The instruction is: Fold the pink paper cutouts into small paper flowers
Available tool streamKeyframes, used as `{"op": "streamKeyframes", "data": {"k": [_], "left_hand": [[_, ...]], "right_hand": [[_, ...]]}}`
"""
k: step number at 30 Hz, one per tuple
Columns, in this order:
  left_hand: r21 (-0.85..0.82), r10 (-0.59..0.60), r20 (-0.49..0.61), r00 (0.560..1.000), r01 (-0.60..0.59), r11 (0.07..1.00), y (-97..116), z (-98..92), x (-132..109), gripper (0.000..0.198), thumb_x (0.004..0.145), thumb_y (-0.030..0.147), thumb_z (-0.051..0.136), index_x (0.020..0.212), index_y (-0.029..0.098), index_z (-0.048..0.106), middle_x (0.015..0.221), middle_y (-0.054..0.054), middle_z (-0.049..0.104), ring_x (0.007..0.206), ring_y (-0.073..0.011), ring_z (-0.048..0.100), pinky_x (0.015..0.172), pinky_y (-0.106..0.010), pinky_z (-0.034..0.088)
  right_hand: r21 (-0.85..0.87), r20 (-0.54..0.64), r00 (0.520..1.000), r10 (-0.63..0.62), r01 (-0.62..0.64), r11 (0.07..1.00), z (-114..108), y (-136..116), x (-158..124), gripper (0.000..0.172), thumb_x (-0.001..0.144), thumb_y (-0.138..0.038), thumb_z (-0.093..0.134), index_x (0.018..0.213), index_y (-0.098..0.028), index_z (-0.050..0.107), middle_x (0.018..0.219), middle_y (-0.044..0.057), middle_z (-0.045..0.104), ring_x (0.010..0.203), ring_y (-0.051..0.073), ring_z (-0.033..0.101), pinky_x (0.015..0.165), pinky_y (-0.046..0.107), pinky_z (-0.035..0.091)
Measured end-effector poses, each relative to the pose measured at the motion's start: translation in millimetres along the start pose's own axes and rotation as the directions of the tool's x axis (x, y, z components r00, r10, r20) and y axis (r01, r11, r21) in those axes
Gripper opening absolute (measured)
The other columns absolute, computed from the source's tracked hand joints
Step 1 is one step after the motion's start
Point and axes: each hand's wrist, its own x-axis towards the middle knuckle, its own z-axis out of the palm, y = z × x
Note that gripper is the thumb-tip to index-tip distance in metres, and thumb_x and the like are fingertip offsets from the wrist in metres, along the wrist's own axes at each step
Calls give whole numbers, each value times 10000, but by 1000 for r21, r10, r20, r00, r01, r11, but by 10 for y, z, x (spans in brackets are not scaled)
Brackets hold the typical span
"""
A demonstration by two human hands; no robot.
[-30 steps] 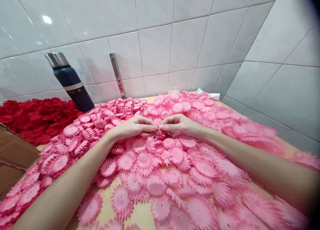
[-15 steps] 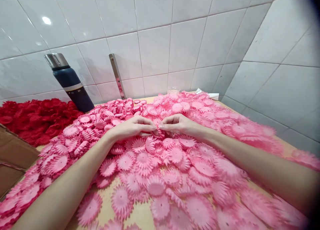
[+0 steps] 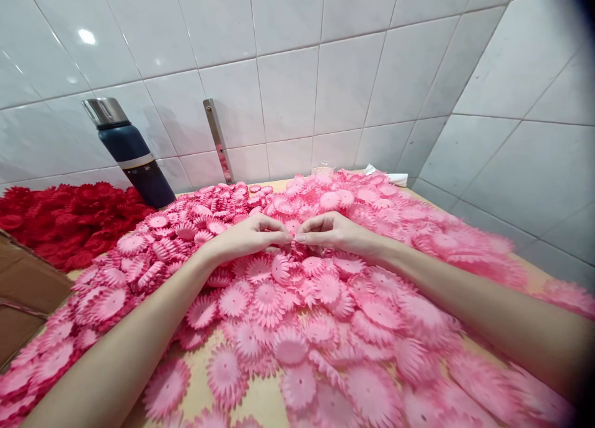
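My left hand [image 3: 258, 235] and my right hand [image 3: 330, 231] meet above the middle of a wide heap of pink scalloped flower discs [image 3: 267, 298]. On both hands, thumb and forefinger are closed in a pinch, the fingertips almost touching. Between them is a small pink flower disc [image 3: 297, 247], mostly hidden by the fingers and hard to tell from the heap behind. Many discs have a small hole at the centre and a fringed, petal-like edge. Darker pink ones lie to the left, paler ones to the right.
A dark blue bottle [image 3: 134, 161] with a steel cap stands at the back left beside a pile of red flower pieces [image 3: 69, 220]. A cardboard box [image 3: 28, 298] sits at the left edge. A metal strip [image 3: 217, 140] rises against the tiled wall [image 3: 288, 87]. Wooden tabletop [image 3: 260, 400] shows in front.
The left fingers have shifted very slightly at the pinch. Otherwise both hands and the heap look the same.
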Motion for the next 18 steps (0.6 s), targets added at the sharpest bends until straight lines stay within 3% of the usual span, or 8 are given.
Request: {"op": "streamKeyframes", "data": {"k": [8,13,18], "left_hand": [[352,89,18,996,-90,932,118,-10,-33,219,809,236,478,607,161,520,581,38,383,545,-95,346,513,-231,279],[463,114,3,993,-103,881,143,34,-19,258,794,208,464,547,177,394,547,47,284,500,-88,260,475,-257,202],[535,115,2,993,-99,839,193,59,-36,258,802,227,466,555,173,416,537,41,310,488,-85,277,468,-262,202]], "right_hand": [[6,4,1000,-4,4,1000,7,-13,13,194,678,-337,741,721,-149,723,624,11,610,535,100,461,495,254,352],[3,7,1000,-23,23,1000,4,-12,13,148,702,-304,700,701,-157,713,567,-12,581,513,98,470,493,254,355],[-18,7,999,-45,45,999,16,10,7,115,667,-250,737,710,-145,719,590,-7,610,516,85,474,490,238,347]]}}
